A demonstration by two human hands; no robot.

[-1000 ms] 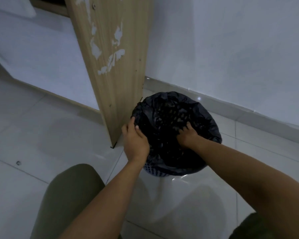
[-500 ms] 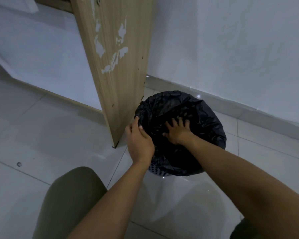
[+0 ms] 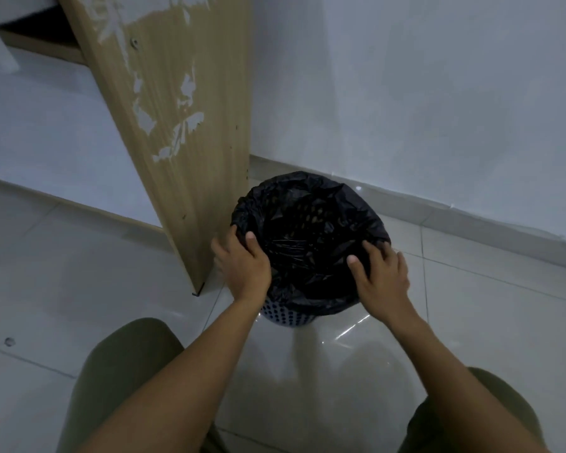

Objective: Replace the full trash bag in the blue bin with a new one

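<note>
A black trash bag (image 3: 311, 223) lines the blue perforated bin (image 3: 285, 317) on the floor; its edge is folded over the rim and only the bin's lower wall shows. My left hand (image 3: 242, 264) grips the bag's left rim, thumb inside and fingers outside. At the near right rim my right hand (image 3: 383, 273) holds the bag with the thumb inside and spread fingers laid over the edge. The inside of the bag is dark and looks crumpled.
A wooden panel (image 3: 183, 125) with peeled white patches stands right against the bin's left side. The white wall and its skirting (image 3: 471, 220) run behind the bin. Glossy floor tiles (image 3: 340, 371) lie in front, with my knees at the bottom of the view.
My right hand came out of the bag's middle and moved to the near right rim. My left hand stayed on the left rim. The view has tilted a little.
</note>
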